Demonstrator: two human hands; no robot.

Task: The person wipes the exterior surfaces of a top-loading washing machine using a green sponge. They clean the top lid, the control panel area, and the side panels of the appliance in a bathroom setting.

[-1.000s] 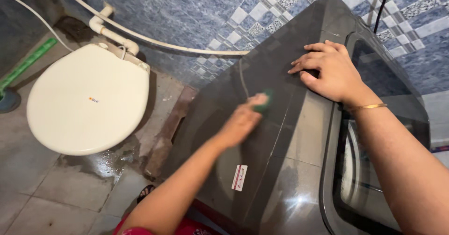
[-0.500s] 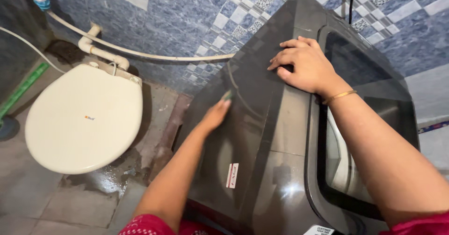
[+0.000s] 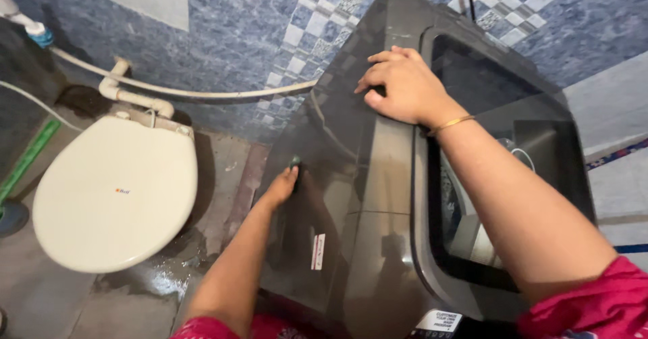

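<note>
A dark grey top-loading washing machine [image 3: 378, 197] fills the middle of the head view. My left hand [image 3: 282, 185] presses a small green scrub pad [image 3: 295, 161] against the machine's left side panel, low down. My right hand [image 3: 401, 86] rests flat on the top edge of the machine, fingers spread, just left of the tinted glass lid [image 3: 486, 89]. A thin gold bangle [image 3: 451, 124] sits on my right wrist. Most of the pad is hidden under my fingers.
A white toilet [image 3: 118, 194] with its lid down stands to the left on a wet tiled floor [image 3: 152, 285]. A white pipe [image 3: 202, 94] runs along the blue tiled wall [image 3: 236, 35]. A green-handled tool [image 3: 23, 167] leans at the far left.
My left hand has slid down the machine's side panel with the green pad. My right hand has stayed on the top edge. The view has shifted a little.
</note>
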